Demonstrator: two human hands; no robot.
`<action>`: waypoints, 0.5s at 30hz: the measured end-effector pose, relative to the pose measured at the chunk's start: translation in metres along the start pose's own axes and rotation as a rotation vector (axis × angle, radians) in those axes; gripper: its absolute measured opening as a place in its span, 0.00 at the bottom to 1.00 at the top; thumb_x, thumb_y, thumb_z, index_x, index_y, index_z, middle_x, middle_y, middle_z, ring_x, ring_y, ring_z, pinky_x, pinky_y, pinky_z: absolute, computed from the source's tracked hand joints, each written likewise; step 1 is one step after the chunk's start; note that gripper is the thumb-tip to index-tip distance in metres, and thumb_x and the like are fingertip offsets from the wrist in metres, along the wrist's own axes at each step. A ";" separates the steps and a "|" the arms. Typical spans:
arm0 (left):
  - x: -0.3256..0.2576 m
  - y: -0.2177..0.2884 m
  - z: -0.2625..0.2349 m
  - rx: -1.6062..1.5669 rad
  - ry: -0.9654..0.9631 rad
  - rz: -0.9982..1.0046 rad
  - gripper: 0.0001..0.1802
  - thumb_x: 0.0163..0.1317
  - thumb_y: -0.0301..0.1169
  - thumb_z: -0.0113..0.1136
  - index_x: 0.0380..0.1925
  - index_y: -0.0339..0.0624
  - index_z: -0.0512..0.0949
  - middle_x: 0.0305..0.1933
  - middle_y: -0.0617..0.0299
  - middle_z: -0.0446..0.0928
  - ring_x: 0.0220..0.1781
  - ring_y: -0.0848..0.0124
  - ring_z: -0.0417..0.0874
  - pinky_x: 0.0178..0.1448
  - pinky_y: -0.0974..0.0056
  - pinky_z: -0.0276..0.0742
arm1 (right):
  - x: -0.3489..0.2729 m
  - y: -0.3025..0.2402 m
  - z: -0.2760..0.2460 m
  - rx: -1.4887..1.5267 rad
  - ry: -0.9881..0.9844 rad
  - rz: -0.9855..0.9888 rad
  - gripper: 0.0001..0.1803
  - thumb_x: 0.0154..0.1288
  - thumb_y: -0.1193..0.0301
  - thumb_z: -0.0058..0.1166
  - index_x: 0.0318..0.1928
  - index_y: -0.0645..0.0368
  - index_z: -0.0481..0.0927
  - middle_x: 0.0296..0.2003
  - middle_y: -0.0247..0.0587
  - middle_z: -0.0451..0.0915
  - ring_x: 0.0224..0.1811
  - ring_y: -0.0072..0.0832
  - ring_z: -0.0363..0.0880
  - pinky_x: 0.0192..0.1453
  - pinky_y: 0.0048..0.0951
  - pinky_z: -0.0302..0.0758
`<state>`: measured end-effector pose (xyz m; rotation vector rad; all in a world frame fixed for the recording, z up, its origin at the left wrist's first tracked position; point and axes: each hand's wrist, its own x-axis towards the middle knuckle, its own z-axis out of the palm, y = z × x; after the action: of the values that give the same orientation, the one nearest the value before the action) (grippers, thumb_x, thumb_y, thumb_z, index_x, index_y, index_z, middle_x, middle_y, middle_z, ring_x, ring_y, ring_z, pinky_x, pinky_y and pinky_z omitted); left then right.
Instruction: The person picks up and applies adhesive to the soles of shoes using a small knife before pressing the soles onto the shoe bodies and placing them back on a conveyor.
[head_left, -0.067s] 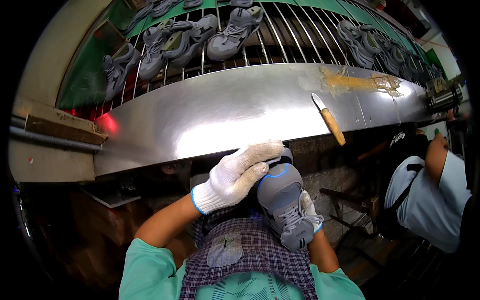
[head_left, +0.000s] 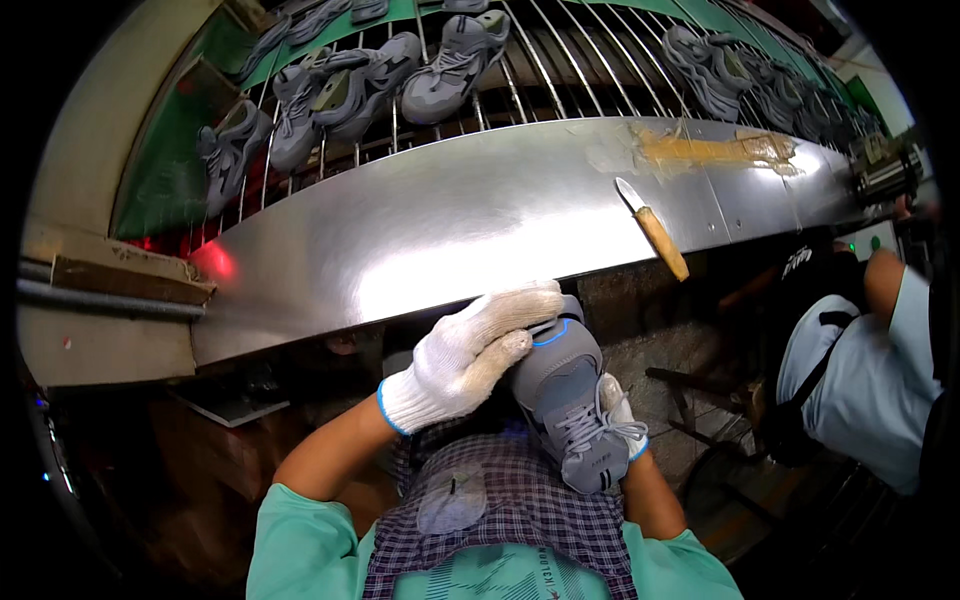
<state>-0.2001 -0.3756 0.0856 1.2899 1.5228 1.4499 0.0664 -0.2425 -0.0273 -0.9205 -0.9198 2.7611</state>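
Observation:
A grey lace-up sneaker [head_left: 566, 385] is held over my lap, in front of the metal counter's near edge. Its toe points away from me, and a blue line curves across the toe tip. The laces are tied, and the tongue end with two dark stripes lies closest to me. My left hand [head_left: 455, 350], in a white knit glove with a blue cuff, is closed on the toe end, fingers over the tip and thumb below them. My right hand [head_left: 621, 418], gloved alike, grips the shoe's right side; most of its fingers are hidden behind the shoe.
A wooden-handled knife [head_left: 655, 235] lies on the metal counter [head_left: 330, 240], its handle jutting over the near edge. Brown tape [head_left: 715, 150] sticks to the surface. Beyond, several grey sneakers [head_left: 450, 70] rest on a rack of metal rods [head_left: 575, 65]. Another person [head_left: 850, 370] sits at right.
The whole view has shifted slightly, moving the counter and knife a little left and up in the picture. Both hands keep the same hold on the sneaker.

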 end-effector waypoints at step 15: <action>-0.003 0.003 -0.006 0.077 0.020 0.050 0.19 0.79 0.26 0.54 0.64 0.30 0.79 0.71 0.41 0.78 0.72 0.51 0.81 0.76 0.54 0.76 | 0.012 -0.013 0.026 -0.164 -0.124 -0.097 0.36 0.82 0.54 0.56 0.74 0.70 0.67 0.59 0.43 0.83 0.56 0.26 0.85 0.60 0.29 0.86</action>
<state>-0.2041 -0.3810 0.0890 1.3714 1.5832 1.4518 0.0404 -0.2422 -0.0088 -0.7103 -1.1928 2.7186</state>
